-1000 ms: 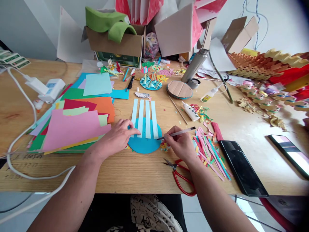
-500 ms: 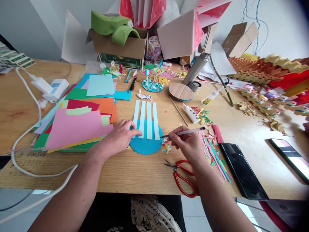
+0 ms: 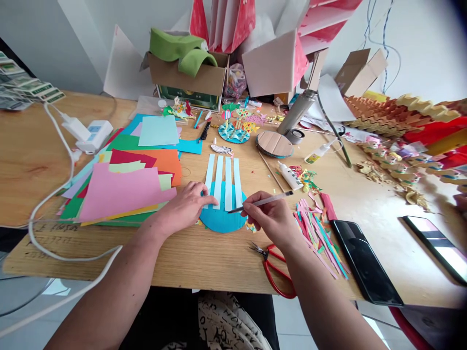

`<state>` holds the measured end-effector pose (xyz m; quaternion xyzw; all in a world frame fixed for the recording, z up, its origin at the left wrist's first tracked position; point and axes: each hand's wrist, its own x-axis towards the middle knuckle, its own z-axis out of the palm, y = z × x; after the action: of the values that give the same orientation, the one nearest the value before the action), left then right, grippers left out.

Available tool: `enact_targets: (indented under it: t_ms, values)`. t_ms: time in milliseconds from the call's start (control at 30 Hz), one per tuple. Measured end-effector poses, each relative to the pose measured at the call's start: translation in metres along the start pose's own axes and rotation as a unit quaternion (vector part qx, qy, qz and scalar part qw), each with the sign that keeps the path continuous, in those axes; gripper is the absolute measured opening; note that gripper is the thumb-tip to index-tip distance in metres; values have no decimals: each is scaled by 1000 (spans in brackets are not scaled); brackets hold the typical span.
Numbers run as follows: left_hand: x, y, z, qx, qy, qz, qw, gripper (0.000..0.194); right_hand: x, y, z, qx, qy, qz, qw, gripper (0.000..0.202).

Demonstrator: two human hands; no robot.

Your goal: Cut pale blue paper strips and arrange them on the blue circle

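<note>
Four pale blue paper strips (image 3: pixel 228 184) lie side by side, their near ends over a round blue paper disc (image 3: pixel 223 222). My left hand (image 3: pixel 187 203) rests at the disc's left edge, its thumb and index finger apart and one digit pressing a strip; its other fingers are bent. In my right hand (image 3: pixel 268 214) is a slim pen (image 3: pixel 274 197), pinched between thumb and fingers. The pen's tip points at the disc close to the strips' near ends. Red-handled scissors (image 3: pixel 274 265) lie open below my right hand.
Stacked coloured paper (image 3: pixel 124 187) lies left, beside a white cable (image 3: pixel 40 204). Thin paper strips (image 3: pixel 317 233) and a black phone (image 3: pixel 365 260) lie right. Behind are a glue bottle (image 3: pixel 290 176), a cardboard disc (image 3: pixel 274 144), a decorated fish piece (image 3: pixel 233 132) and a steel flask (image 3: pixel 297 112).
The pen tip has moved left with my right hand, from the rightmost strip's end toward the middle strips. My left hand stays on the strip. The camera view has shifted slightly.
</note>
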<state>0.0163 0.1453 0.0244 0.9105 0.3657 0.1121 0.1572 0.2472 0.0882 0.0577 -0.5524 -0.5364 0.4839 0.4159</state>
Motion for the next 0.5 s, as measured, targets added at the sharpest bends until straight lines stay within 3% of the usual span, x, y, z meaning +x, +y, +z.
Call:
enact_targets:
  t_ms: [233,500]
  values:
    - [1,0,1,-4,3,5,1000,40,11,19,7,-39,55,23,997,16]
    - [2,2,0,-2,-9,-7,1000,40,12,28,6,-58,50,17,997,11]
